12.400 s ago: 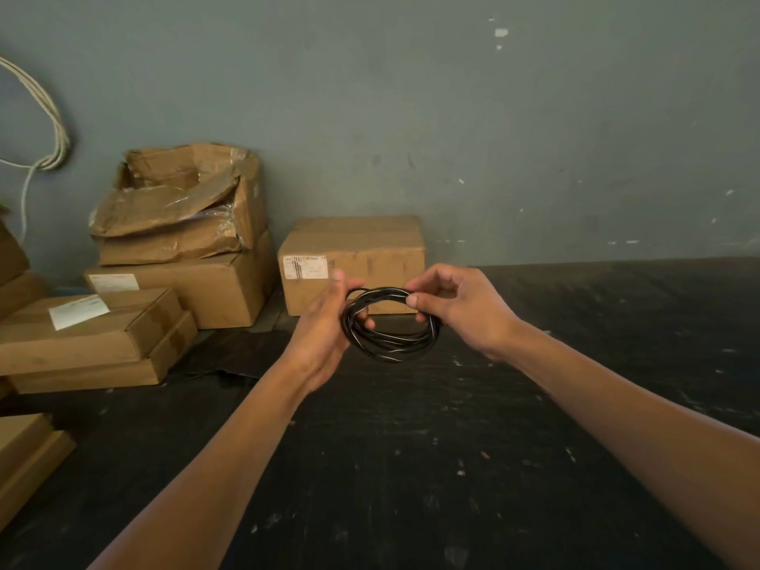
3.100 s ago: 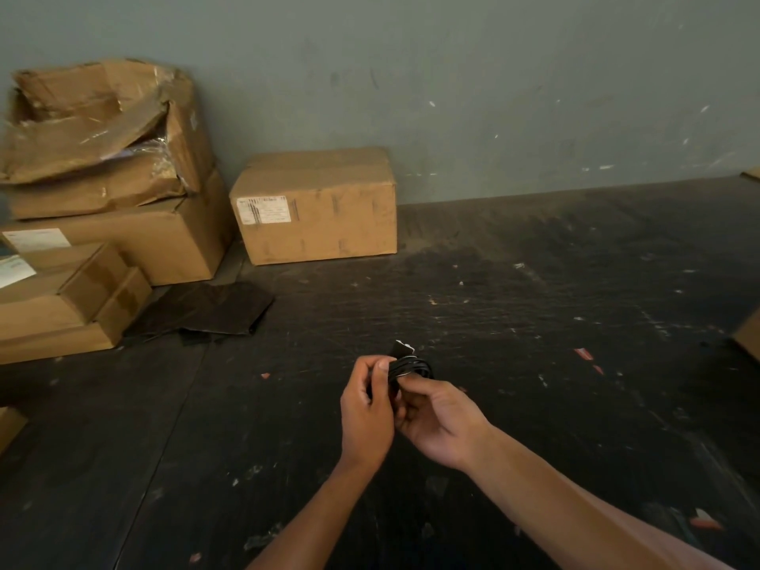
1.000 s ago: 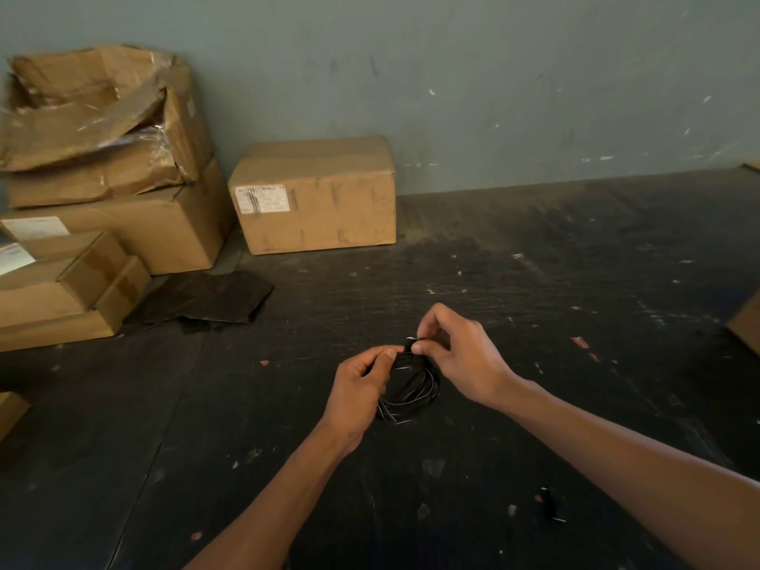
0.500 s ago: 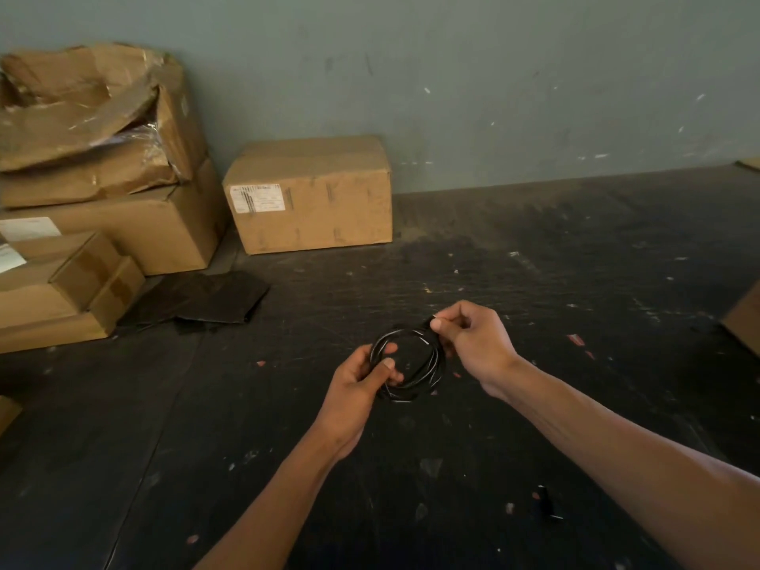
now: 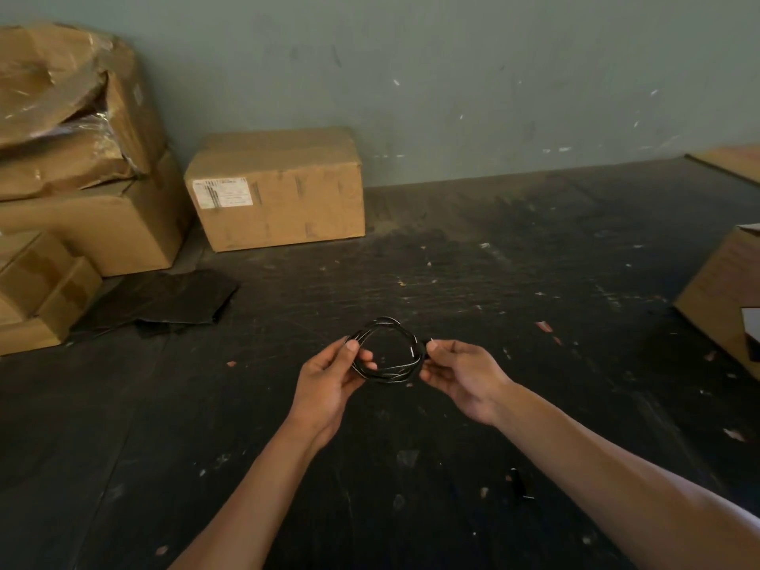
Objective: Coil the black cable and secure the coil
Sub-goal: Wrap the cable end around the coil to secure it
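- Black cable (image 5: 386,350) wound into a small round coil of several loops, held in the air above the dark worktop (image 5: 473,290), between both hands.
- Left hand (image 5: 329,384) closed on the coil's left side, thumb on top of the strands, fingers curled beneath.
- Right hand (image 5: 464,374) pinching the coil's right side between thumb and fingertips, palm turned upward.
- Coil tilted, open centre showing the worktop through it; whether any tie or wrap holds the loops cannot be told.
- Small dark object (image 5: 517,483) lying on the worktop near the right forearm, too small to identify.
- Labelled cardboard box (image 5: 279,191) standing against the grey-green wall (image 5: 452,76), well behind the hands.
- Stack of crushed boxes (image 5: 74,150) at far left, flat black sheet (image 5: 160,300) lying just in front of them.
- Another box (image 5: 728,298) at the right edge, partly out of view.
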